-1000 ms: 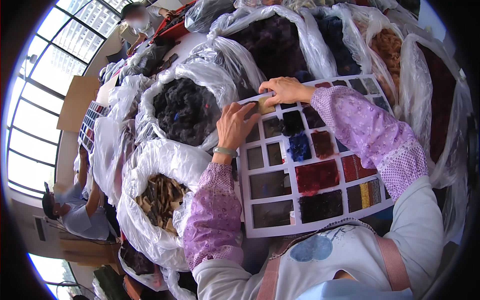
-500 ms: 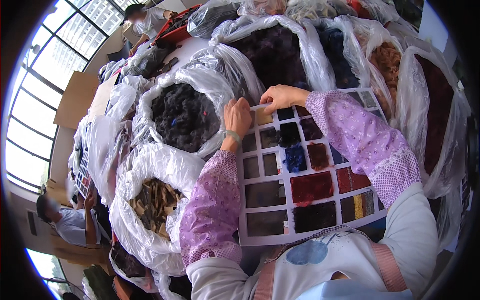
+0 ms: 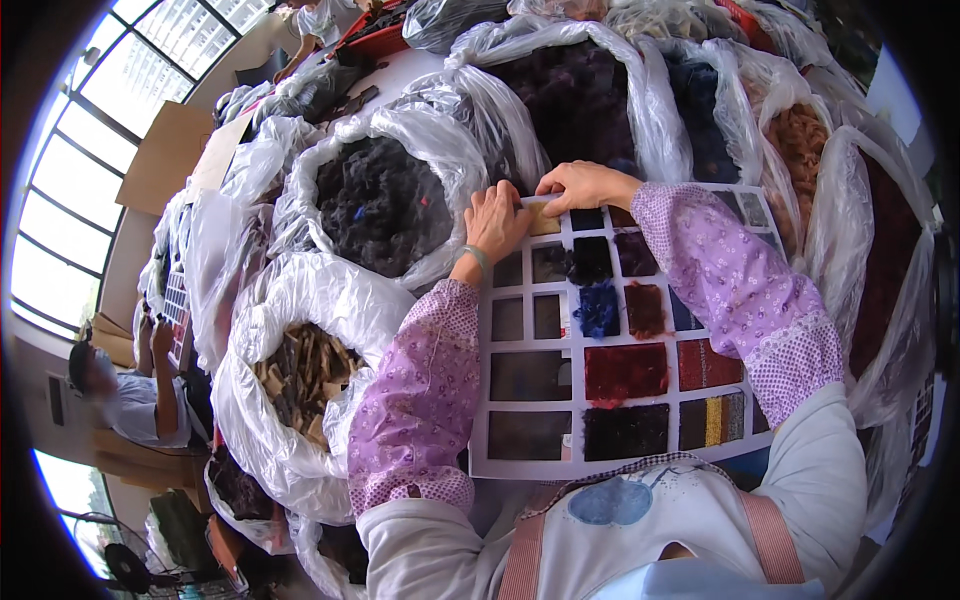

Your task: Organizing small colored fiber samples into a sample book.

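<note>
A white grid board (image 3: 525, 392) leans before my body, its windows filled with patches of dark, blue, red and brown fluffy fibre. My left hand (image 3: 494, 226) is bent around the board's upper left corner, fingers curled and thumb toward a tan patch (image 3: 544, 222). Right beside it, my right hand (image 3: 585, 188) is closed with thumb and fingers together at the upper edge of that tan patch. Its fingertips hide whatever they pinch. A dark blue tuft (image 3: 598, 310) and a wide red patch (image 3: 626, 372) sit lower on the board. Purple floral sleeves cover both forearms.
Plastic-lined sacks surround the board: one of black fibre (image 3: 380, 215), one of brown strips (image 3: 300, 385), one of dark purple fibre (image 3: 565, 100), one of orange fibre (image 3: 797, 140). At the left, a person (image 3: 140, 395) handles another grid board (image 3: 176, 310).
My left hand has shifted slightly right and its fingers reach further over the board's corner, nearer my right hand. The view has tilted a little. The person at left has raised their arms.
</note>
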Available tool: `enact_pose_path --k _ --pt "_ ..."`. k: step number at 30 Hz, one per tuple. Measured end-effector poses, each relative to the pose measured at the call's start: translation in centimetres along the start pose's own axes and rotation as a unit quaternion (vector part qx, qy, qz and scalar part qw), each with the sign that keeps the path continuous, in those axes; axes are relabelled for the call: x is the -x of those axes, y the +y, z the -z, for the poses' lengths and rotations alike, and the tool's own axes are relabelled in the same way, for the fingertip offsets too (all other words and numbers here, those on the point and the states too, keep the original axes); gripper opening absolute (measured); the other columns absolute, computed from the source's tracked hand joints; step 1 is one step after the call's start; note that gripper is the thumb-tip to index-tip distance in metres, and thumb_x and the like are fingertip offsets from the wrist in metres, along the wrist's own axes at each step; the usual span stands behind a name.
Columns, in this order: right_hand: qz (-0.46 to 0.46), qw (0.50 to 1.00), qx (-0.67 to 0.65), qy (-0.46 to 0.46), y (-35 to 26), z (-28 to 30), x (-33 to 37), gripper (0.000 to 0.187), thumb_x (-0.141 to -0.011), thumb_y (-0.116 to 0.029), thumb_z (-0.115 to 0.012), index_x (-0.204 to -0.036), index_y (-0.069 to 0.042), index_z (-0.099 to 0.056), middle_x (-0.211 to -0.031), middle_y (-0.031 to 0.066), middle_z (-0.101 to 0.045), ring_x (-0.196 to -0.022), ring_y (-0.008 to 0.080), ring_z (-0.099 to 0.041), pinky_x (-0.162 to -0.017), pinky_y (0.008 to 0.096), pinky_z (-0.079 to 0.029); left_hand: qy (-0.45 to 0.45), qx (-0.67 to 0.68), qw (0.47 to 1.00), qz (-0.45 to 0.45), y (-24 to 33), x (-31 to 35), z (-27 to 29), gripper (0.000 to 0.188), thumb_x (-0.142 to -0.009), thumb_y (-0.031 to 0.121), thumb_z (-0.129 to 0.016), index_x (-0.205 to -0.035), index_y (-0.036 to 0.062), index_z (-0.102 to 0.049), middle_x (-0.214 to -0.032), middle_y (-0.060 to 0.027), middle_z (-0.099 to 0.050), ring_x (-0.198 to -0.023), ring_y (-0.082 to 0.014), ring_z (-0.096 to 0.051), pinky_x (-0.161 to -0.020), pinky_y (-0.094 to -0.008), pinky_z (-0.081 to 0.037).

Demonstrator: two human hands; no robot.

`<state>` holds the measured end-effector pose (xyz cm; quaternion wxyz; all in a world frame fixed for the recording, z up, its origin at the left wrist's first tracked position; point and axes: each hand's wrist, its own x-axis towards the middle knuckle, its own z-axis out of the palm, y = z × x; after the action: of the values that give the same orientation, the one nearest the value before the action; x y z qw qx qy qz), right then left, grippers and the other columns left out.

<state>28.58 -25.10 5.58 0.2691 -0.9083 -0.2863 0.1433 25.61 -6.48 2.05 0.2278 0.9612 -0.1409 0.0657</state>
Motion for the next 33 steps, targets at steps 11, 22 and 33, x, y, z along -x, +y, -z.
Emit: enact_pose_path --k 11,22,33 --pt "-0.018 1.0 -0.014 0.022 0.1 -0.7 -0.1 0.043 -0.065 -0.035 -0.064 -0.099 -0.009 -0.063 -0.091 0.0127 -0.063 -0.085 0.025 -0.061 -0.077 0.0331 -0.046 -0.113 -0.058 0.989 -0.079 -1.1 4.5 1.5 0.055 -0.09 0.042 -0.029 -0.136 0.012 -0.022 -0.143 -0.0069 -0.018 -0.133 -0.0258 -0.012 -0.101 -0.0513 -0.012" --pt "-0.048 0.971 0.052 0.229 3.9 4.4 -4.8 0.022 -0.078 -0.019 -0.054 -0.096 -0.009 -0.062 -0.084 0.0104 -0.064 -0.078 0.0281 -0.061 -0.067 0.0365 -0.049 0.12 -0.058 0.99 -0.039 -4.4 1.9 8.0 0.019 -0.08 0.016 -0.048 -0.087 0.0136 -0.065 -0.075 -0.0121 -0.063 -0.066 -0.0322 -0.061 -0.062 -0.0404 -0.049" --pt "-0.09 0.902 0.284 0.313 9.0 4.2 -10.1 0.028 -0.077 -0.007 -0.051 -0.103 -0.016 -0.051 -0.092 0.013 -0.058 -0.088 0.0328 -0.059 -0.07 0.045 -0.047 0.065 -0.038 0.993 0.087 -13.0 0.9 7.0 0.017 -0.07 0.022 -0.059 -0.081 0.0104 -0.066 -0.078 -0.0103 -0.064 -0.078 -0.03 -0.061 -0.07 -0.0385 -0.047"
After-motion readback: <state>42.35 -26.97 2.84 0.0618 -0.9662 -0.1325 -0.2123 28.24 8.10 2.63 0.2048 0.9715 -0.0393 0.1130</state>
